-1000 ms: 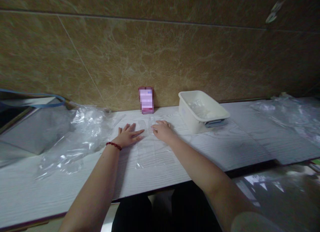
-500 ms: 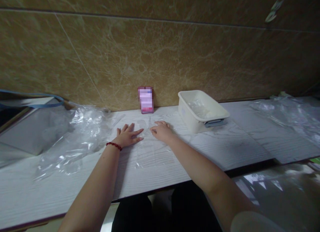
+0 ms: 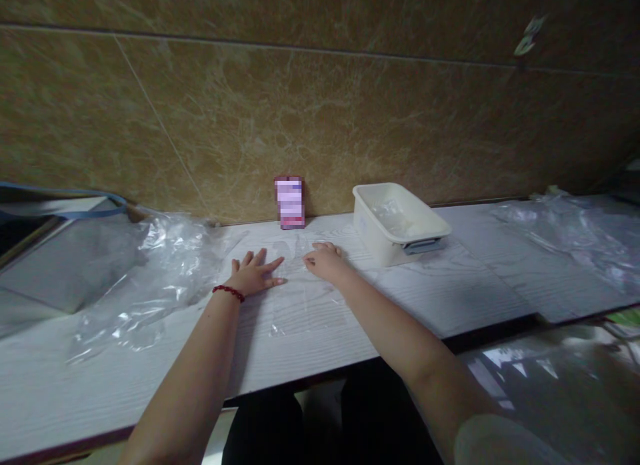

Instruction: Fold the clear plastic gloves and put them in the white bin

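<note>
A thin, clear plastic bag lies flat on the pale wood-grain table, its outline faint. My left hand, with a red beaded bracelet at the wrist, rests palm down on the bag's left side, fingers spread. On the upper right part of the bag, my right hand is closed, with its fingers bent in and its fingertips at the film. How much of the film sits between those fingers is hard to see. Just beyond the hands a phone with a lit, blurred screen leans upright against the wall.
Right of my right hand stands a cream plastic bin with a grey latch and clear plastic inside. Crumpled clear plastic lies at left beside a white box. More clear plastic lies far right. A brown marbled wall rises behind.
My right hand has shifted slightly right, and its fingers are drawn in a little more. My left hand stays in place. The view has tilted slightly.
</note>
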`<state>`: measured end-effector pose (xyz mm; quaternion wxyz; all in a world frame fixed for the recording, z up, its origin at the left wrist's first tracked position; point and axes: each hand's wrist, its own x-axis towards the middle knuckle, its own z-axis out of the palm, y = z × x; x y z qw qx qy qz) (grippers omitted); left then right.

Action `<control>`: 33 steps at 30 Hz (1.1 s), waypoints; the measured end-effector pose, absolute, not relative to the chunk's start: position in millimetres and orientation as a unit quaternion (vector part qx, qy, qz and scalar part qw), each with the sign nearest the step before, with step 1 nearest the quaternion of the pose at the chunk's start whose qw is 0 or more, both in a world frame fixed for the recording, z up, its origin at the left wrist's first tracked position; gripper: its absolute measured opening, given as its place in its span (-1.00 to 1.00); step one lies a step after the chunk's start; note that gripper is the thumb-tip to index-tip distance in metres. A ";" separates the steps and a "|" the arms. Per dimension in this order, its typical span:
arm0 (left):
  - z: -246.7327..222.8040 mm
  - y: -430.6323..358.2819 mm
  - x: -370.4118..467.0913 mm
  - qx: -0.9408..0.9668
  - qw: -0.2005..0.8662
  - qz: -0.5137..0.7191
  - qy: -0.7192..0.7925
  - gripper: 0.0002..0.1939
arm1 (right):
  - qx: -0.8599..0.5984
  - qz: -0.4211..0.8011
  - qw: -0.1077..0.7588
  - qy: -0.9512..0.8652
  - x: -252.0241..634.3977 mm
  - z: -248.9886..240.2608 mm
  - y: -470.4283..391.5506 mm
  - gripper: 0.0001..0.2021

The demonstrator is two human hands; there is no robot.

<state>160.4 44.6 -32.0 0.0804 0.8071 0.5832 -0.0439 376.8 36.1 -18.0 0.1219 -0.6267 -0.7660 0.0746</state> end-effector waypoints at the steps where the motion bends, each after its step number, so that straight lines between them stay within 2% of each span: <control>1: -31.6 44.7 160.3 0.807 0.081 -0.044 0.583 -0.29 | -0.632 0.082 0.120 -0.761 380.7 -14.2 37.6 -0.77; 7: -28.6 45.9 157.1 0.808 0.076 -0.005 0.584 -0.21 | -0.655 0.128 0.131 -0.733 423.4 13.9 38.3 -0.71; 13: -24.3 46.9 162.9 0.815 0.018 0.079 0.574 -0.34 | -0.709 0.092 0.041 -0.698 457.0 2.3 17.2 -0.61; 15: -21.4 44.5 170.7 0.822 0.004 0.112 0.559 -0.39 | -0.732 0.072 0.042 -0.676 458.0 -7.4 10.9 -0.55; 17: -18.0 39.9 181.7 0.835 -0.003 0.136 0.533 -0.46 | -0.744 0.048 0.078 -0.662 455.4 -15.9 7.0 -0.54; 22: -10.9 20.3 215.6 0.860 0.055 0.190 0.470 -0.55 | -0.727 0.035 0.166 -0.665 446.7 -29.4 5.8 -0.82; 26: -11.9 4.5 240.5 0.908 0.078 0.169 0.376 -0.59 | -0.702 0.049 0.236 -0.670 443.6 -34.6 6.5 -0.86; 33: -29.6 -6.9 269.2 0.939 0.041 0.093 0.330 -0.43 | -0.656 0.153 0.334 -0.660 440.7 -36.5 2.5 -0.80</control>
